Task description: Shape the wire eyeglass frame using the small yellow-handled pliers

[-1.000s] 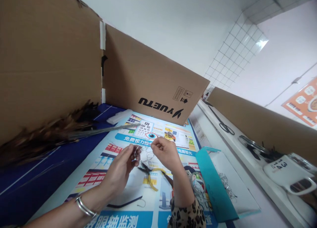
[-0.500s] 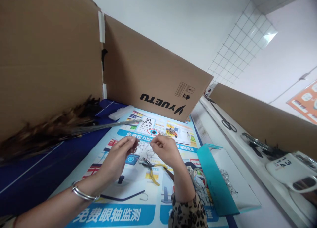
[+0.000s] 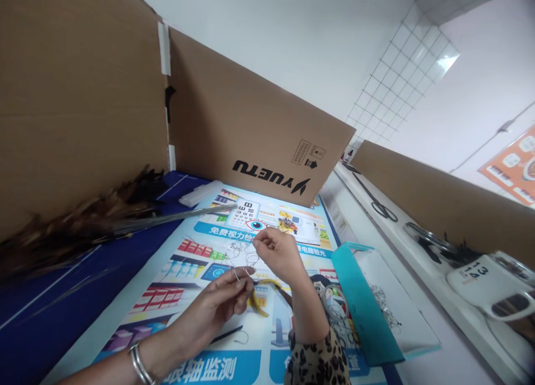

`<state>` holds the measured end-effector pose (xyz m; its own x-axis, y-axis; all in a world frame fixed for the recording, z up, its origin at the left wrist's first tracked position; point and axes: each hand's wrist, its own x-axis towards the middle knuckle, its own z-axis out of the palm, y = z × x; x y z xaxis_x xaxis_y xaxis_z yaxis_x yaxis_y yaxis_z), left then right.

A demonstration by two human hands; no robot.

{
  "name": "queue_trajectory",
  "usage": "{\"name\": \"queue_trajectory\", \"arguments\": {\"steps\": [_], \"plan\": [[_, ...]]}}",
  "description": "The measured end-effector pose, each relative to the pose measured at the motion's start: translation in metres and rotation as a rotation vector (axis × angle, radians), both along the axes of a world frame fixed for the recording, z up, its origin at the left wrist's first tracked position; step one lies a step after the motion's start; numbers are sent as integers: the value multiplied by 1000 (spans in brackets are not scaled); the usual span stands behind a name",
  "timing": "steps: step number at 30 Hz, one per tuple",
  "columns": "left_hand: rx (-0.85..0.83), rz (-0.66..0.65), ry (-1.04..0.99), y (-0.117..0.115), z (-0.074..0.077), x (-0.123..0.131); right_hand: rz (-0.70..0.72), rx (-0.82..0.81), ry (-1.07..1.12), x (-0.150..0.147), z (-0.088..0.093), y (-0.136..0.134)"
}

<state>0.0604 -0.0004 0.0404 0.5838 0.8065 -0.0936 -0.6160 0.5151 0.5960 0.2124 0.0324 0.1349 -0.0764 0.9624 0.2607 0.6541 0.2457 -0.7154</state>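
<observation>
My left hand (image 3: 223,298) pinches a thin bent piece of wire (image 3: 238,272) between thumb and fingertips. Up and to its right, my right hand (image 3: 276,250) is closed in a pinch; what its fingertips hold, if anything, is too fine to make out. Several loose thin wire pieces (image 3: 238,251) lie on the printed mat behind the hands. Pliers with yellow handles (image 3: 258,306) rest beneath, their jaws hidden by my left hand.
At the right an open teal-edged box (image 3: 368,312) contains tangled wire pieces (image 3: 382,304). Beside it lies a round clear coil (image 3: 335,301). Brown feather-like material (image 3: 83,212) is at the left. Cardboard panels (image 3: 251,112) stand behind; a white mug (image 3: 491,284) is on the ledge.
My left hand has come down and toward me, apart from the right hand, covering the pliers' jaws. A bent wire now shows in its fingers. My right hand stays nearly still.
</observation>
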Motion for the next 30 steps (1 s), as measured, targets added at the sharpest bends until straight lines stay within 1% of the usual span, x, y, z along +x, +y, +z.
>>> {"name": "queue_trajectory", "arguments": {"steps": [4, 9, 13, 16, 20, 25, 30], "plan": [[-48, -39, -50, -6, 6, 0, 1, 9, 4, 0, -1, 0], [-129, -84, -98, -12, 2, 1, -9, 16, 21, 0, 1, -1], [-135, -94, -106, -14, -3, 2, -8, 8, 41, 0, 2, -1], [-131, -93, -84, -15, -4, 2, -10, 0, 62, 0, 2, -1], [-156, -80, -68, -16, -1, 2, -9, 0, 75, 1, 3, -1], [-180, -96, -113, -18, 3, 1, -1, 2, 80, 0, 2, -1], [-187, -118, -162, -22, 4, 1, -4, -11, 70, 0, 3, -1]]}}
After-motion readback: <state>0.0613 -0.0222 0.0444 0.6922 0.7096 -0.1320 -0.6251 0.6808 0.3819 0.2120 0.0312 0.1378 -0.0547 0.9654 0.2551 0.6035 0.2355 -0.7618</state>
